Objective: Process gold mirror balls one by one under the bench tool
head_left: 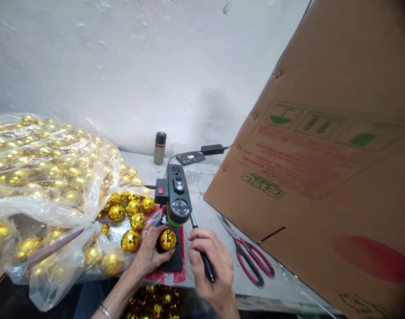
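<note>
My left hand (148, 257) is closed around a gold mirror ball (168, 239), thumb and fingers on its sides. The ball sits on the black base (171, 265) of a small benchtop drill press (178, 195), directly beneath the black head with its green ring. Whatever touches the top of the ball is hidden by that head. To the right, my right hand (215, 270) grips the black handle (207, 266) of a metal lever that runs up toward the machine. Several loose gold balls (130, 240) lie just left of my left hand.
A clear plastic bag (102, 195) full of gold balls fills the left side. Red-handled scissors (252, 261) lie right of my right hand, beside a large cardboard box (315, 177). Behind stand a small bottle (160, 148) and a black power adapter (213, 149). More gold balls (154, 303) show below the table edge.
</note>
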A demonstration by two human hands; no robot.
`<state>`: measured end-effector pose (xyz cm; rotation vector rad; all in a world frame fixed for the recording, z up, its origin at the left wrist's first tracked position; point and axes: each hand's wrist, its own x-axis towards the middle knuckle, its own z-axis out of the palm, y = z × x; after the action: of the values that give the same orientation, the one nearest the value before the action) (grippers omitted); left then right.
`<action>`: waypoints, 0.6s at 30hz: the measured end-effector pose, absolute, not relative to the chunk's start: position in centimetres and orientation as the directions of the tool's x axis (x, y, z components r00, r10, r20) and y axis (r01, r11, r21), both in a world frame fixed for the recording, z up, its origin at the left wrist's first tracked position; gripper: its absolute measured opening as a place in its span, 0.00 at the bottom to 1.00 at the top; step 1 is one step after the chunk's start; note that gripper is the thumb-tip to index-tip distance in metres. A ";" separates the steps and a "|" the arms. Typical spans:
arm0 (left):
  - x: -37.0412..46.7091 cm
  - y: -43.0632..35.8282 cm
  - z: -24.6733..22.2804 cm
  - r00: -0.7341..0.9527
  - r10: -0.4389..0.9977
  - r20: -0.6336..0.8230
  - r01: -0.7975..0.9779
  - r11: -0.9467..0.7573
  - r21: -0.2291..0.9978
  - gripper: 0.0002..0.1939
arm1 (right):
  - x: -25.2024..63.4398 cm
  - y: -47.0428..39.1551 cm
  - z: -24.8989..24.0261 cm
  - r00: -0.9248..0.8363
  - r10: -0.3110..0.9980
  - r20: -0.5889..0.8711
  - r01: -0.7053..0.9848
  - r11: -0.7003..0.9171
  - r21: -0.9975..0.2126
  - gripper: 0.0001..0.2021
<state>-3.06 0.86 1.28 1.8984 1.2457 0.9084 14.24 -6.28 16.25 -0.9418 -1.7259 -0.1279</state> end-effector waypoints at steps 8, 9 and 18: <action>-2.7 0.6 1.2 0.288 0.945 0.152 0.486 -0.281 0.827 0.28 | 12.4 -5.3 11.8 0.055 0.438 0.897 0.654 0.663 -0.364 0.16; -2.6 0.6 1.1 0.287 0.945 0.156 0.483 -0.284 0.828 0.28 | 12.3 -5.2 11.4 0.072 0.428 0.901 0.647 0.667 -0.369 0.16; -2.5 0.7 -0.2 0.285 0.935 0.209 0.478 -0.328 0.815 0.28 | 11.7 -5.0 9.8 0.198 0.384 0.902 0.633 0.652 -0.417 0.16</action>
<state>-2.50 0.74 -0.24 1.9257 1.2638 0.9302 11.70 -5.01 9.80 -0.9195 -1.4177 -0.2142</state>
